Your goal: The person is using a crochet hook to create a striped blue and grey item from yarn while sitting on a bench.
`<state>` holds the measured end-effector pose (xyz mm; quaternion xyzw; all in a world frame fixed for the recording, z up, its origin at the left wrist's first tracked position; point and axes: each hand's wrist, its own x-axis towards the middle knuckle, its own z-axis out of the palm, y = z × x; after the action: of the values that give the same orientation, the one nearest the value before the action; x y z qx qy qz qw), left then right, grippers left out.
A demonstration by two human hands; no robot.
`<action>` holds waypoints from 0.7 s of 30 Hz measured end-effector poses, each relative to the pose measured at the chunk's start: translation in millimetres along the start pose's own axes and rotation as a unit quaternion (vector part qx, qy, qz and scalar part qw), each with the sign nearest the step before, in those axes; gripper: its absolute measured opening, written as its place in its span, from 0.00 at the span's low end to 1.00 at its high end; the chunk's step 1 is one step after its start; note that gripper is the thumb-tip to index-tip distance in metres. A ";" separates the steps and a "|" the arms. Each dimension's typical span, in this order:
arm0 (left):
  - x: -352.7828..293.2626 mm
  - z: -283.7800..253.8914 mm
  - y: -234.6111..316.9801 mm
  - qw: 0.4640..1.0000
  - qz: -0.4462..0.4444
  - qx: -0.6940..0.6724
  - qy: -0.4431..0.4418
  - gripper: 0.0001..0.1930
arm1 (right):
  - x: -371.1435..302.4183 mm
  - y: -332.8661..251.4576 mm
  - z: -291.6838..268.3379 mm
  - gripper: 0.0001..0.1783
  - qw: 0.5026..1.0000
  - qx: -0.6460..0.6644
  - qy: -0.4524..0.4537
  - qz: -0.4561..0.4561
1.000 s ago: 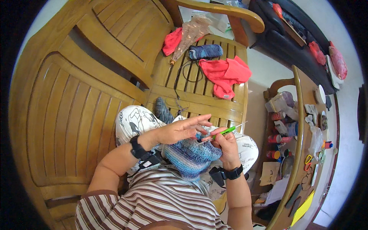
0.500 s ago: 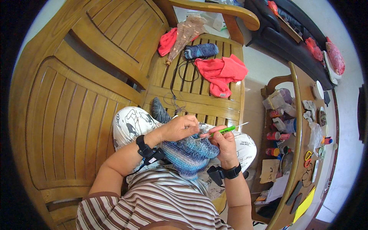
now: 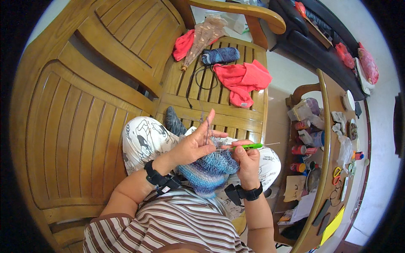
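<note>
A crochet hook with a green handle lies crosswise in my right hand, pinched between thumb and fingers. Its thin metal shaft points left into the work. My left hand has its index finger raised, with a strand of grey-purple yarn over it; its thumb reaches to the upper edge of the work beside the hook. A blue, white and purple knitted piece hangs below both hands onto my lap. Exactly how the left fingers grip the piece is partly hidden.
On the wooden bench ahead are a blue yarn skein, a pink cloth, a folded brown umbrella and a dark cord. At right stands a wooden table with scissors and a cluttered lower shelf.
My left index finger has lifted and spread from the work, drawing the yarn strand up over it. The hook in my right hand has shifted slightly right and turned nearly level.
</note>
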<state>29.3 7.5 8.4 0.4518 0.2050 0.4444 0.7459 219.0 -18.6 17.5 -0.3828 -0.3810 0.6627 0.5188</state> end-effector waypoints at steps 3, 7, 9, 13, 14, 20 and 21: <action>-5.6 -1.1 10.7 0.973 -0.021 0.229 0.004 0.48 | -2.2 -2.1 6.9 0.07 0.999 -0.024 0.012 -0.028; -7.4 14.2 28.3 0.906 -0.049 0.417 0.055 0.51 | -4.3 3.7 7.3 0.07 0.970 -0.199 0.012 -0.136; -8.3 18.6 30.8 0.891 -0.063 0.443 0.077 0.51 | -2.5 3.2 9.9 0.09 0.896 -0.360 -0.027 -0.258; -5.6 3.4 8.3 0.948 -0.108 0.284 0.095 0.50 | -4.4 -0.5 21.6 0.14 0.663 -0.618 -0.070 -0.418; -3.1 -3.7 -0.4 0.985 -0.107 0.110 0.084 0.49 | -4.2 3.8 19.1 0.14 0.623 -0.643 -0.062 -0.441; 0.8 -13.1 -4.1 0.975 -0.195 -0.106 0.019 0.47 | 2.4 16.7 6.7 0.11 0.845 -0.363 -0.038 -0.391; 0.3 -11.1 -2.8 0.975 -0.194 -0.107 0.020 0.47 | 1.6 10.4 7.4 0.10 0.876 -0.326 -0.049 -0.353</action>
<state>22.9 12.7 0.4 0.3122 0.2555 0.3192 0.8575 208.0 -19.6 11.0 -0.3375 -0.7099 0.2918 0.5450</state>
